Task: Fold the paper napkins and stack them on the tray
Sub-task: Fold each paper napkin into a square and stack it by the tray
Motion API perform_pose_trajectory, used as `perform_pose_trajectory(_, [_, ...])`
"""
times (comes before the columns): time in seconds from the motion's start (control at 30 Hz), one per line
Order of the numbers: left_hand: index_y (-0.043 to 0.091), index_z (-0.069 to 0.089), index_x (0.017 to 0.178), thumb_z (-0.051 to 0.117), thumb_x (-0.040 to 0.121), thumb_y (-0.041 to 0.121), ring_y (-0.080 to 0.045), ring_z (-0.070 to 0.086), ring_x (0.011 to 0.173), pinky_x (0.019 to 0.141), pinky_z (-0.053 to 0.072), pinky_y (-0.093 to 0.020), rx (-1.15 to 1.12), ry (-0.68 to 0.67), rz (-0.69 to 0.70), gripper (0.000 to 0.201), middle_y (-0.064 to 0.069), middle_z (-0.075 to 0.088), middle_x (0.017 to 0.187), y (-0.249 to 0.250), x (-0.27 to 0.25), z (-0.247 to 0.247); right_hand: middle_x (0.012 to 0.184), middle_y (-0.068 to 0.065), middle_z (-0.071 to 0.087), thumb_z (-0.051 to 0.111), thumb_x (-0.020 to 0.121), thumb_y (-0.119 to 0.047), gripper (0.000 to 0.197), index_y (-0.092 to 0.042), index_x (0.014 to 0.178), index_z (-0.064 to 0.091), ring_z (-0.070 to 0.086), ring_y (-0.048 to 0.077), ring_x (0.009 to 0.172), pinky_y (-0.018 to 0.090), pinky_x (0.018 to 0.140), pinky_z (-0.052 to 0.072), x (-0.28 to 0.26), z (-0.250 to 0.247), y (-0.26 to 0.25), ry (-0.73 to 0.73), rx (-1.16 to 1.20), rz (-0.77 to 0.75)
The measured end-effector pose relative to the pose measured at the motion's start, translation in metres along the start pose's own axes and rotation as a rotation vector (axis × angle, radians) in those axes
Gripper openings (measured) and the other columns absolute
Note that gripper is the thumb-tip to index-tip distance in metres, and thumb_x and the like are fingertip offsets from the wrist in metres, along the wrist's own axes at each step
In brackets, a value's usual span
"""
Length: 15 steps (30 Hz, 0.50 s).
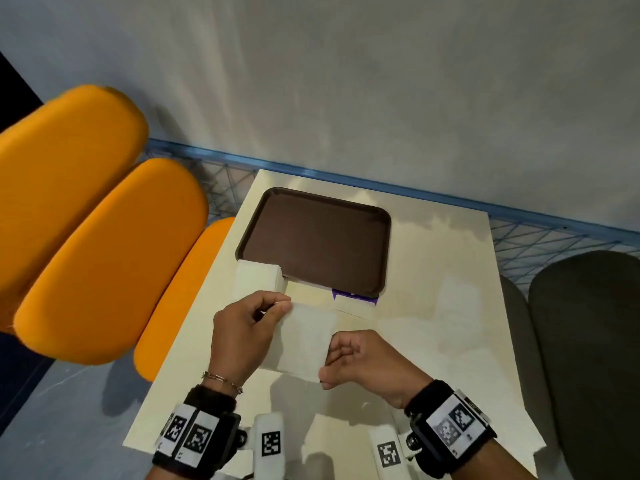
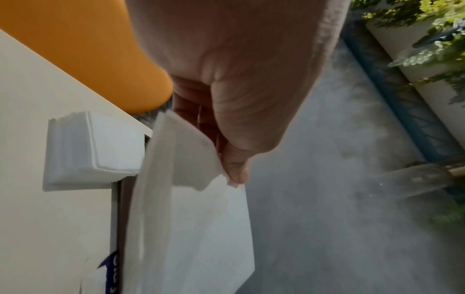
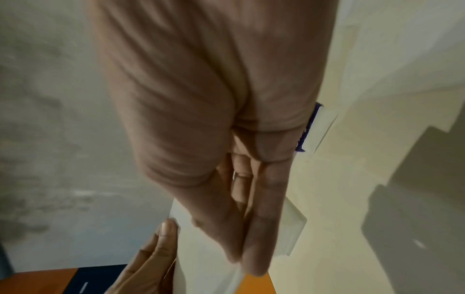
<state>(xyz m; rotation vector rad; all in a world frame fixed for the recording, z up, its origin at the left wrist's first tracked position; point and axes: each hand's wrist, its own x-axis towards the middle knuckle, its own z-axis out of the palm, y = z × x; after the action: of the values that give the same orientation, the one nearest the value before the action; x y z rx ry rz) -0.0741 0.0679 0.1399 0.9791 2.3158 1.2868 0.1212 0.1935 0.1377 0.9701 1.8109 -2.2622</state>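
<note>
A white paper napkin [image 1: 304, 341] hangs above the table between both hands. My left hand [image 1: 273, 308] pinches its upper left corner; the napkin [image 2: 196, 228] curls under the thumb in the left wrist view. My right hand [image 1: 329, 372] pinches the lower right corner, and in the right wrist view the napkin [image 3: 201, 248] sits between thumb and fingers. A stack of white napkins [image 1: 258, 277] lies at the near left corner of the brown tray [image 1: 318, 202]; the stack [image 2: 95, 151] also shows in the left wrist view. Nothing lies on the tray.
A purple and white packet [image 1: 355, 298] sticks out from under the tray's near edge. The cream table [image 1: 450, 306] stands against a grey wall with a blue rail. Orange chair cushions [image 1: 104, 265] are on the left, a dark seat [image 1: 588, 341] on the right.
</note>
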Motion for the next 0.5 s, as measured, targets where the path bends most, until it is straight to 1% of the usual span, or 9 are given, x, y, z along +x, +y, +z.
perform_pose_trajectory(0.07, [0.040,0.075,0.091,0.075,0.094,0.031,0.012,0.061,0.093,0.066,0.039,-0.003,0.001,-0.011,-0.004,0.009,0.031,0.069,0.091,-0.014,0.011,-0.009,0.095,0.007,0.079,0.085,0.080,0.003,0.026,-0.017,0.096,0.078,0.075,0.020,0.084,0.045,0.093,0.063,0.017,0.007,-0.008,-0.052,-0.111,0.061])
perform_pose_trajectory(0.1, [0.039,0.076,0.091,0.075,0.094,0.031,0.013,0.061,0.093,0.066,0.039,-0.001,-0.003,-0.029,-0.009,0.009,0.031,0.070,0.091,-0.022,0.018,-0.014,0.101,0.000,0.079,0.088,0.078,-0.005,0.031,-0.022,0.102,0.077,0.075,0.015,0.087,0.042,0.092,0.063,0.026,0.010,-0.012,-0.065,-0.188,0.092])
perform_pose_trajectory(0.17, [0.036,0.079,0.090,0.075,0.094,0.031,0.010,0.062,0.092,0.067,0.039,0.000,0.008,-0.131,-0.012,0.008,0.029,0.073,0.089,-0.040,0.031,-0.025,0.114,-0.014,0.074,0.095,0.074,-0.031,0.048,-0.033,0.116,0.073,0.074,0.006,0.094,0.034,0.086,0.062,0.047,0.013,-0.022,-0.018,-0.347,0.107])
perform_pose_trajectory(0.2, [0.036,0.080,0.090,0.075,0.093,0.031,0.009,0.063,0.091,0.068,0.040,-0.001,0.020,-0.201,-0.006,0.008,0.030,0.074,0.089,-0.049,0.038,-0.029,0.116,-0.017,0.072,0.094,0.073,-0.041,0.053,-0.036,0.120,0.071,0.072,0.004,0.096,0.031,0.084,0.061,0.059,0.014,-0.028,0.028,-0.399,0.089])
perform_pose_trajectory(0.23, [0.037,0.081,0.090,0.076,0.093,0.031,0.008,0.065,0.090,0.070,0.040,-0.002,0.036,-0.266,0.001,0.008,0.031,0.074,0.090,-0.055,0.045,-0.032,0.114,-0.017,0.072,0.092,0.076,-0.046,0.050,-0.036,0.120,0.072,0.071,0.002,0.094,0.030,0.084,0.060,0.073,0.016,-0.033,0.068,-0.432,0.065])
perform_pose_trajectory(0.3, [0.038,0.082,0.094,0.077,0.093,0.033,0.008,0.067,0.090,0.074,0.042,-0.004,0.047,-0.328,0.002,0.007,0.031,0.074,0.091,-0.069,0.056,-0.033,0.100,-0.013,0.076,0.088,0.084,-0.040,0.027,-0.030,0.107,0.079,0.070,0.002,0.082,0.031,0.083,0.059,0.101,0.021,-0.039,0.090,-0.498,0.017])
perform_pose_trajectory(0.37, [0.038,0.081,0.101,0.078,0.092,0.037,0.003,0.068,0.089,0.077,0.049,-0.014,-0.018,-0.261,-0.065,0.010,0.023,0.076,0.091,-0.082,0.068,-0.031,0.083,-0.009,0.076,0.085,0.088,-0.027,0.011,-0.020,0.095,0.081,0.067,0.004,0.071,0.031,0.074,0.058,0.131,0.024,-0.039,0.101,-0.532,0.006])
perform_pose_trajectory(0.43, [0.039,0.076,0.112,0.081,0.084,0.053,-0.007,0.068,0.087,0.077,0.055,-0.026,-0.115,-0.165,-0.220,0.031,0.012,0.075,0.090,-0.101,0.076,-0.027,0.079,-0.004,0.077,0.085,0.088,-0.022,0.010,-0.015,0.093,0.081,0.067,0.006,0.070,0.028,0.069,0.056,0.156,0.026,-0.033,0.173,-0.415,0.033])
perform_pose_trajectory(0.5, [0.036,0.073,0.116,0.084,0.075,0.064,-0.013,0.068,0.086,0.077,0.060,-0.037,-0.260,-0.149,-0.436,0.051,0.010,0.071,0.089,-0.116,0.081,-0.025,0.084,0.001,0.080,0.084,0.089,-0.020,0.010,-0.013,0.096,0.081,0.068,0.011,0.073,0.027,0.069,0.054,0.175,0.029,-0.025,0.280,-0.196,0.068])
